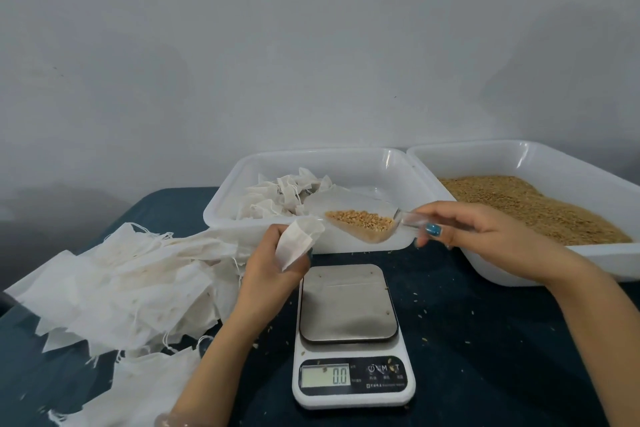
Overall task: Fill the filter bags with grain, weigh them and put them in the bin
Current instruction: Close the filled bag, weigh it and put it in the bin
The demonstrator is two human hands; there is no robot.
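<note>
My left hand [270, 263] grips a white filter bag [298, 240] with its mouth turned up and to the right, above the scale. My right hand [485, 236] holds a clear plastic scoop [360, 220] by its handle. The scoop carries a heap of tan grain, and its tip sits right beside the bag's mouth. A white bin [228, 198] behind the hands holds several filled, tied bags [277, 198]. A second white bin [568, 163] at the right is full of loose grain [533, 208]. The scale [349, 333] has a bare steel plate and reads 0.0.
A loose pile of flat white filter bags [121, 288] covers the left of the dark blue table [485, 340]. Stray grains lie scattered around the scale. A plain grey wall stands behind the bins.
</note>
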